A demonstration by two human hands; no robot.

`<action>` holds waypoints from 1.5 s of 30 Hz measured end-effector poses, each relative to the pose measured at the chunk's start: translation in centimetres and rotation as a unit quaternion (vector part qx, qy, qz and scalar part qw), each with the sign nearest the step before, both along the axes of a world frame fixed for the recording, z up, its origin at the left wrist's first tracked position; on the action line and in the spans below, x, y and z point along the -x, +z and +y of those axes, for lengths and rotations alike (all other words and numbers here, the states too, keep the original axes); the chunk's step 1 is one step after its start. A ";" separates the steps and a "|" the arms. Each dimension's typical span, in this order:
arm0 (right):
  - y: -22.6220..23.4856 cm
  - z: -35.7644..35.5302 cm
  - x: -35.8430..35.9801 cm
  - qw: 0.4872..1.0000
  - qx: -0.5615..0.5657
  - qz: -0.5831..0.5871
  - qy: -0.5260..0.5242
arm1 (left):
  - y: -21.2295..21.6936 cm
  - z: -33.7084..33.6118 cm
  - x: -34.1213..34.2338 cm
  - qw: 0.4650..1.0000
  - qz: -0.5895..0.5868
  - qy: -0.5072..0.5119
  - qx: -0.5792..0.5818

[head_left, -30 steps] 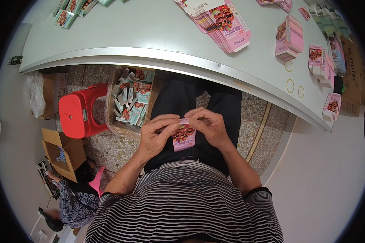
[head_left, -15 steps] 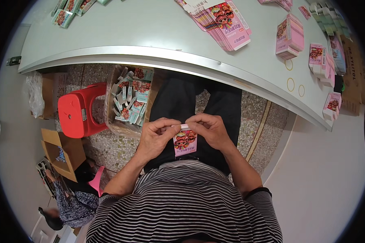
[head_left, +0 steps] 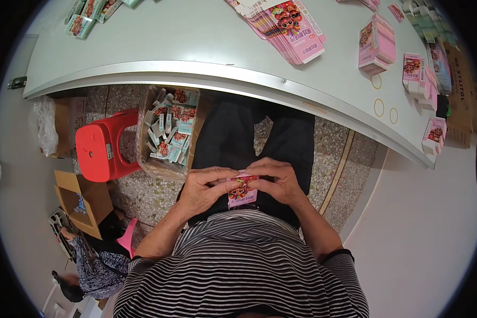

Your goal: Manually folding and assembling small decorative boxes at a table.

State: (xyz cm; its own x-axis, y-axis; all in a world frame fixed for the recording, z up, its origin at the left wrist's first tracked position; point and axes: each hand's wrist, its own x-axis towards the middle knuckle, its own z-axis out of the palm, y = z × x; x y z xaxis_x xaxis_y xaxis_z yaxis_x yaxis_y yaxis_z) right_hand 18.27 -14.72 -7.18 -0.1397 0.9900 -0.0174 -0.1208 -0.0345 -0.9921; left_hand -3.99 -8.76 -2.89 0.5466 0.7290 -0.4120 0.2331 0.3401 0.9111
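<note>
Now, starting at your left, the red stool [head_left: 98, 151] stands on the speckled floor, and just right of it the carton [head_left: 167, 135] of finished small boxes sits beside your knee, probably so done pieces can drop in without a reach. Your left hand [head_left: 204, 190] pinches the left edge of the small pink box [head_left: 242, 192], fingers closed on it, held over your lap near your striped shirt. Your right hand [head_left: 281, 183] is clamped on its upper right edge, thumb and fingers pressing a flap. That box is pink with a red cartoon picture on its face, partly folded. Farther off, on the pale table [head_left: 196, 47], flat pink sheets [head_left: 289, 26] lie fanned, with assembled boxes [head_left: 377, 45] at the far right.
</note>
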 end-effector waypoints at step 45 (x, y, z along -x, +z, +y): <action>8.9 12.0 -0.8 0.963 -0.155 -0.118 -0.189 | 1.0 8.9 -5.1 0.930 -0.309 0.137 -0.147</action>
